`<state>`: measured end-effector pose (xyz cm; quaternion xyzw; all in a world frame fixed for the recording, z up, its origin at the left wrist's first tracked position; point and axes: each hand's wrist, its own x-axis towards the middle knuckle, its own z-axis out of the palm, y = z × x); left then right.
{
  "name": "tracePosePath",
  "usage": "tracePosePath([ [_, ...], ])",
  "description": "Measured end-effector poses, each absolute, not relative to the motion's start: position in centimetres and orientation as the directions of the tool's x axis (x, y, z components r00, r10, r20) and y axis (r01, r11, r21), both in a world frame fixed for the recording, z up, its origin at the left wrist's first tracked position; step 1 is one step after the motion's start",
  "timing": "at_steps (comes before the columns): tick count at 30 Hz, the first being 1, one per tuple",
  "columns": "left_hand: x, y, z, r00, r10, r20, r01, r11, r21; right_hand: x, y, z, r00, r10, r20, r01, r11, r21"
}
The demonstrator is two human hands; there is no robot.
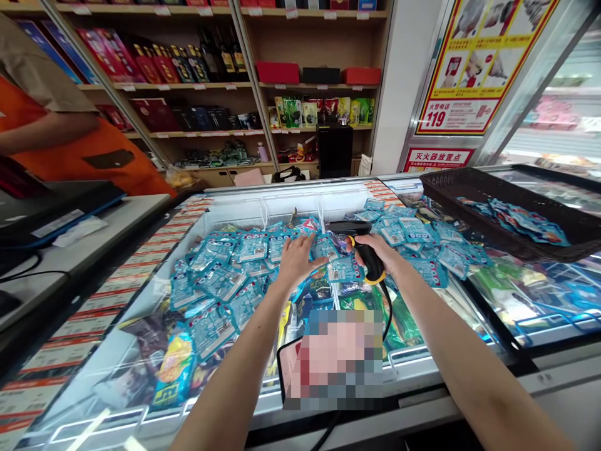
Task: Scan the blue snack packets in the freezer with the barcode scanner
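Many small blue packets lie spread over the glass top of a chest freezer. My left hand rests over the packets near the middle, fingers stretched and apart, with nothing visibly gripped. Wrapped round the handle of a black and yellow barcode scanner, my right hand holds it just to the right, its head pointing left above the packets. The scanner's cable hangs down from the handle. Nearer to me, a phone or tablet lies on the glass, largely blurred out.
A dark brown basket at the right holds several more blue packets. Left of the freezer, a counter carries a black device. A person in an orange apron stands behind it. Stocked shelves line the back.
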<state>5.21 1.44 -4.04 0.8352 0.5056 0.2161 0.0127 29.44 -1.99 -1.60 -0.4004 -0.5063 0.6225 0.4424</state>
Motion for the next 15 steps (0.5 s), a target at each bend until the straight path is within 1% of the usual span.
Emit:
tracePosePath([
  [2,4.8,1.3,-3.9,0.336,0.862,0.38,0.805,-0.472,0.358,29.3,-2.1,-1.5,-0.285,0.957,-0.043,-0.158,-0.091,-0.983],
  [5,4.3,0.9,-3.5,0.175,0.876,0.45,0.709,-0.429,0.559,29.2,-2.5,-1.1,-0.311,0.95,0.004,-0.206,-0.063,-0.977],
  [7,4.1,0.5,-3.2,0.073,0.884,0.463,0.645,-0.395,0.654,29.2,-2.8,-0.8,-0.336,0.941,0.028,-0.22,-0.049,-0.974],
  [9,4.1,0.2,-2.9,0.002,0.885,0.466,0.595,-0.375,0.711,29.3,-3.0,-0.6,-0.35,0.936,0.036,-0.222,-0.046,-0.974],
  [12,4.0,0.1,-2.9,-0.085,0.855,0.511,0.511,-0.403,0.759,29.3,-3.1,-0.7,-0.344,0.939,0.02,-0.229,-0.063,-0.971],
  [15,3.9,0.3,-3.0,-0.136,0.871,0.472,0.366,-0.398,0.841,29.0,-3.2,-0.8,-0.346,0.938,-0.021,-0.227,-0.105,-0.968],
])
